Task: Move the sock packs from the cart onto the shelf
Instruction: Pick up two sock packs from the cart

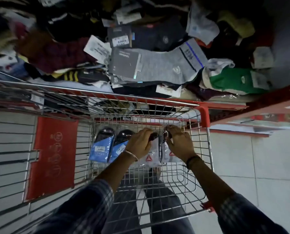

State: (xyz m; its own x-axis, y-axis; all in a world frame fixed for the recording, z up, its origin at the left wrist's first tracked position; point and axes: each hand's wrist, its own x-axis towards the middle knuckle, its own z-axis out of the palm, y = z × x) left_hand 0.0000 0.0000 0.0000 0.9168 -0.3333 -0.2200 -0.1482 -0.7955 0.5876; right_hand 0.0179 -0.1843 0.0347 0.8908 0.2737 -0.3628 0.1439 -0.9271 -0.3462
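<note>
Several sock packs lie in the wire cart. Two blue-carded packs of dark socks rest at the left of the basket. Two white packs with a red triangle logo sit side by side to their right. My left hand grips the top of the left white pack. My right hand grips the top of the right white pack. Beyond the cart, the red shelf is heaped with loose socks, a grey sock pack on top.
The cart's red flap stands to the left of the basket. The cart's front rail sits close against the shelf. A green sock pack lies at the shelf's right. White floor tiles show to the right.
</note>
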